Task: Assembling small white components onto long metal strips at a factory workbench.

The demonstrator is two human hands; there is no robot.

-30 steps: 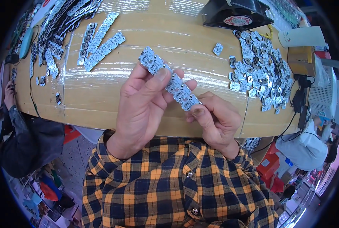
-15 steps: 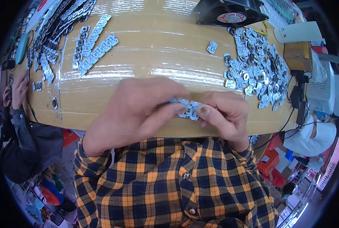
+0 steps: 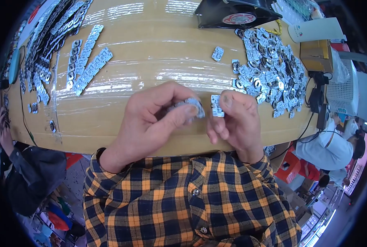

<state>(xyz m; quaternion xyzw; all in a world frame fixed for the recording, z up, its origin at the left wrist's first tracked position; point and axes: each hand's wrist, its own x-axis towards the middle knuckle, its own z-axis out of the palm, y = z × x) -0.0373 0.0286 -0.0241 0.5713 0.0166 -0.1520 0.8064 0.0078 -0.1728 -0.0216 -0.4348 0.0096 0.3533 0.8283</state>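
A brown work table (image 3: 150, 59), with a shiny clear covering that reflects the light in pale bands, fills the middle of the view. Nearest is the person's checked shirt (image 3: 158, 197), in orange and dark blue, and above its front the two bare hands are near each other over the table edge.

The left hand (image 3: 144, 121) is curled nearly closed; its thumb presses a piece of circuit-board strip (image 3: 194, 105) against the bent fingers, which hide most of this piece, so I cannot tell its length. The right hand (image 3: 243, 123) is half closed and pinches a small circuit board (image 3: 217, 108) upright between thumb and finger, while its lower fingers are loosely bent. Between the two pieces there is a narrow gap.

Beyond the hands, one loose board (image 3: 217, 53) lies alone on the table. To the right of it spreads a big pile of small boards (image 3: 270, 70). On the left, three board strips (image 3: 93, 72) lie close together, and past them is a thick heap of strips (image 3: 53, 35).

Farther away stand a black fan (image 3: 238, 18), a pale cup (image 3: 317, 30) lying on its side and a cardboard box (image 3: 316, 56). At the far left, a co-worker's hand (image 3: 4, 123) is near the table edge.
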